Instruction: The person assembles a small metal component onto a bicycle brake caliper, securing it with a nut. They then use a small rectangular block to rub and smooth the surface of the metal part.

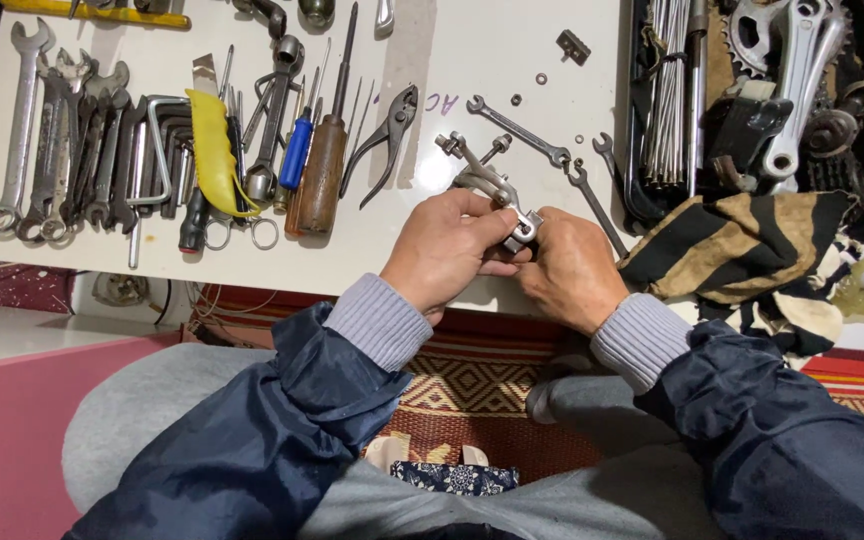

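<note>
My left hand (449,250) and my right hand (567,268) meet at the near edge of a white table (492,45). Both grip a small silver metal brake part (497,190) with bolts and arms sticking up toward the far side. My left fingers pinch its lower end from the left; my right thumb and fingers hold the same end from the right. Two slim wrenches (517,128) lie just beyond the part, with small nuts scattered near them.
Several spanners (52,150), hex keys, a yellow-handled knife (212,150), screwdrivers (320,170) and pliers (384,140) lie in a row at left. A black tray (752,100) of bicycle parts and spokes stands at right. A striped rag (742,245) hangs over the table edge.
</note>
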